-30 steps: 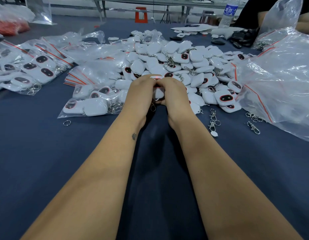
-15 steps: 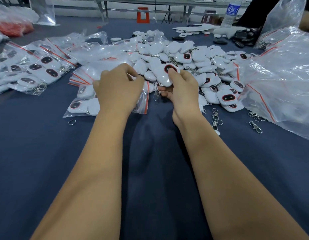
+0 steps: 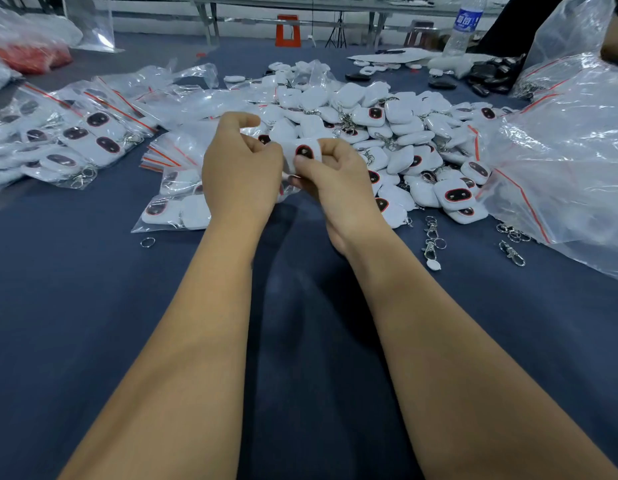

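Note:
Above the blue table, my right hand [image 3: 338, 181] pinches a white key fob [image 3: 302, 152] with a red-ringed black window between thumb and fingers. My left hand [image 3: 241, 168] is right beside it, fingers curled and touching the fob's left edge. It appears to pinch the top of a clear zip bag [image 3: 176, 206]. That bag lies under it and holds a few fobs. Its right part is hidden behind my left hand. A big heap of loose white fobs [image 3: 380, 133] lies just beyond both hands.
Filled zip bags [image 3: 75, 140] lie at the left and a stack of flat bags [image 3: 162, 157] beside them. A large crumpled clear bag [image 3: 560, 150] fills the right. Loose metal clasps [image 3: 432, 237] and a ring [image 3: 147, 242] lie on the cloth. A water bottle [image 3: 463, 26] stands far back.
My left hand has moved right, back to the right hand. The right hand has turned the fob and now holds it at the left hand's fingers.

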{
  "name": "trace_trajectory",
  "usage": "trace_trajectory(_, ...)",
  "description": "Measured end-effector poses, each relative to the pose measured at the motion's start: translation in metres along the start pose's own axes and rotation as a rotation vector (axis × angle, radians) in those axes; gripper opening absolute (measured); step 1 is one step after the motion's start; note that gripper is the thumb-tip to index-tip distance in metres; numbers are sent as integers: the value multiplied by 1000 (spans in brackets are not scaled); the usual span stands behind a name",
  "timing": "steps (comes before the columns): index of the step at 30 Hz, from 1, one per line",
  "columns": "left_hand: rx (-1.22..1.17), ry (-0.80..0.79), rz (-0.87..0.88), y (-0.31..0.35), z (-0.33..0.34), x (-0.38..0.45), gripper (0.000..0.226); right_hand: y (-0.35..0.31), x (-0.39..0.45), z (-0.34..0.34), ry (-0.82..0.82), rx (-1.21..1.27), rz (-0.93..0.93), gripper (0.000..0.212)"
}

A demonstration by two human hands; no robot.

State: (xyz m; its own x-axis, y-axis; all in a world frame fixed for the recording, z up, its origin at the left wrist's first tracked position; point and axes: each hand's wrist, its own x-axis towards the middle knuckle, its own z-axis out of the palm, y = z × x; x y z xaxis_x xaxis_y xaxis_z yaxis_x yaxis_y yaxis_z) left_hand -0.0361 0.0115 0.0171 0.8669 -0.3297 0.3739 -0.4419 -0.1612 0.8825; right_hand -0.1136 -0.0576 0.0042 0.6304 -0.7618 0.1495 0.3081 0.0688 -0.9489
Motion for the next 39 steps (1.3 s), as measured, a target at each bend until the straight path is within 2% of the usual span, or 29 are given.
trace_trajectory(3, -88, 32, 51, 5, 0, -2, 33, 4, -3, 2, -7, -320, -117, 8)
trace_trajectory(5, -82, 6, 114, 7, 1, -4, 36, 6, -2, 4, -65, -681, -204, 21)
trace_trajectory(7, -37, -17, 175, 6, 3, -6, 39, 8, -3, 10, -143, -931, -166, 33)
trace_trajectory(9, 28, -14, 212, 5, 4, -8, 38, 8, -5, 12, -168, -920, -137, 38)
trace_trajectory(11, 87, 5, 225, 4, 4, -7, 35, 3, -6, 8, -108, -786, -165, 31)
trace_trajectory(12, 99, 9, 217, 4, 4, -6, 34, 0, -5, 5, -39, -768, -197, 27)
trace_trajectory(14, 63, 8, 164, 5, 3, -5, 32, -7, 1, -8, 168, -941, -238, 31)
trace_trajectory(16, -19, 26, 111, 7, 3, -8, 33, -10, 5, -23, 348, -1263, -193, 34)
trace_trajectory(19, -203, 32, 178, 17, 5, -15, 31, -9, 3, -34, 386, -1504, -38, 29)
trace_trajectory(21, -519, -108, 172, 26, 10, -21, 26, -6, 2, -36, 352, -1564, 26, 28)
trace_trajectory(23, -844, -325, 25, 33, 16, -26, 23, -5, 2, -36, 361, -1591, 5, 30)
trace_trajectory(24, -943, -424, -81, 34, 20, -28, 22, -4, 2, -36, 385, -1589, -30, 31)
trace_trajectory(26, -986, -529, -265, 31, 28, -31, 24, -3, 3, -36, 426, -1584, -104, 35)
trace_trajectory(28, -952, -523, -387, 25, 34, -30, 29, -4, 4, -35, 415, -1577, -172, 35)
trace_trajectory(30, -893, -451, -451, 18, 37, -26, 26, -6, 7, -34, 361, -1461, -242, 34)
trace_trajectory(33, -883, -280, -499, 7, 38, -16, 19, -7, 6, -23, 298, -936, -261, 31)
trace_trajectory(36, -906, -172, -499, 0, 36, -10, 34, -5, -1, -11, 256, -472, -117, 23)
trace_trajectory(39, -952, -259, -515, 0, 32, -12, 34, 1, -2, -8, 107, -259, -23, 17)
